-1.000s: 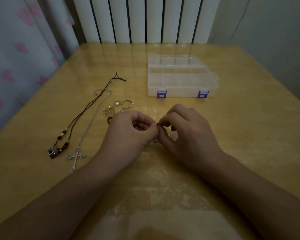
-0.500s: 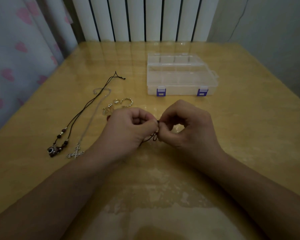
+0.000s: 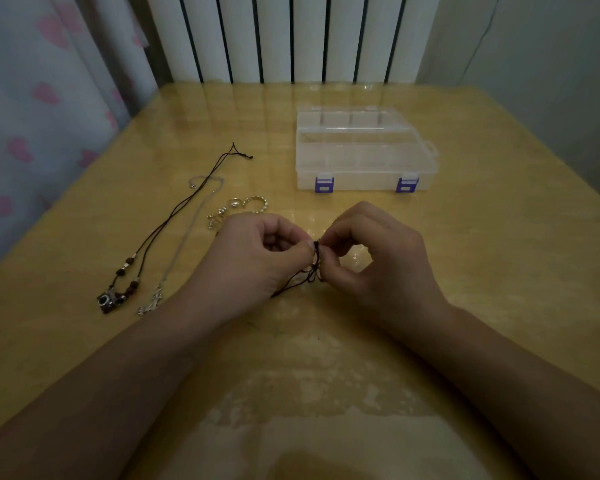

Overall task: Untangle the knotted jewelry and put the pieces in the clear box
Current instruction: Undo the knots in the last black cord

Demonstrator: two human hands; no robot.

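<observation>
My left hand (image 3: pixel 253 258) and my right hand (image 3: pixel 378 261) meet at the table's middle, both pinching a knotted black cord (image 3: pixel 314 268) between thumb and fingertips; its loose strands hang down toward the left. The clear box (image 3: pixel 364 150), lid down with two purple latches, sits just beyond the hands. To the left lie a black cord necklace with beads (image 3: pixel 160 226), a silver chain with a cross pendant (image 3: pixel 184 244) and a few small silver rings (image 3: pixel 246 204).
The yellow glossy table (image 3: pixel 499 271) runs back to a white radiator (image 3: pixel 291 36). A curtain with pink hearts (image 3: pixel 32 116) hangs at the left edge. A grey wall stands on the right.
Both hands have lifted slightly off the table with the knot, and the black cord's strands now show hanging below the fingertips. The cross pendant is partly hidden by my left forearm.
</observation>
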